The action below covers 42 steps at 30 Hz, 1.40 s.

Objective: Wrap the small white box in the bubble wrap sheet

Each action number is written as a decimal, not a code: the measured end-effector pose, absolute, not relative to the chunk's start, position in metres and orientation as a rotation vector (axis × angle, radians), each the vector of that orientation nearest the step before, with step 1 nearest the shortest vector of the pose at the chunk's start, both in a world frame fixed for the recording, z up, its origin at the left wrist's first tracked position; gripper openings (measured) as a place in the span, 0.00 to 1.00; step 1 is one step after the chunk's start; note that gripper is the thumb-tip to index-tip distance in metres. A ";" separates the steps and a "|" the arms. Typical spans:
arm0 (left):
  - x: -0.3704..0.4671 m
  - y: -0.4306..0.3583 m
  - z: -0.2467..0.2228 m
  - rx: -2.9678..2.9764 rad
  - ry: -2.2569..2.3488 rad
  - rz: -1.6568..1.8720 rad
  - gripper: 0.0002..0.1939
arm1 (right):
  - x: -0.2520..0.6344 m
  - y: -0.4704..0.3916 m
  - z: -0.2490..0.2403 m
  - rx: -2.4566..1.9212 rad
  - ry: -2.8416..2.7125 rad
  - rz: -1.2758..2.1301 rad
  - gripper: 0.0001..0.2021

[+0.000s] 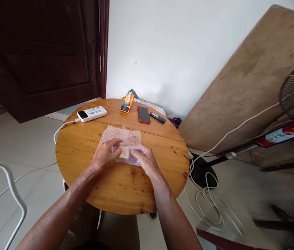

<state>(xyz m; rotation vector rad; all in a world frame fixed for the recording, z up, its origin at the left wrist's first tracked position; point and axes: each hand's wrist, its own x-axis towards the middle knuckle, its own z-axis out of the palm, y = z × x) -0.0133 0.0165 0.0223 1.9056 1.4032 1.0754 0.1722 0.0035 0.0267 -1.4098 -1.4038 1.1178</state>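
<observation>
A sheet of bubble wrap (126,136) lies on the round wooden table in front of me. On it rests a small pale block-shaped item (124,152) with reddish print, partly covered by the wrap. My left hand (107,151) is over the sheet's left part, thumb and forefinger apart beside the item, nothing visible between them. At the right side, my right hand (145,157) has its thumb and fingers closed on the folded edge of the bubble wrap. The palms hide some of the sheet.
Toward the table's (121,198) far side are an orange tape dispenser (128,102), a red-edged phone (144,115), a dark handheld device (157,117) and a white power bank (92,114) with a cable. A fan (284,133) and coiled white cord (214,205) are at right.
</observation>
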 end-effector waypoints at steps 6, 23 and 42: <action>-0.013 0.020 0.012 1.873 1.354 1.103 0.17 | 0.173 0.007 0.022 -1.583 -1.527 0.762 0.08; -0.011 0.025 0.008 1.995 1.401 1.120 0.14 | 0.149 -0.018 0.039 -1.257 -2.260 -0.116 0.09; -0.065 -0.025 0.041 1.704 2.154 0.477 0.24 | 0.146 -0.018 0.039 -1.276 -2.299 -0.223 0.09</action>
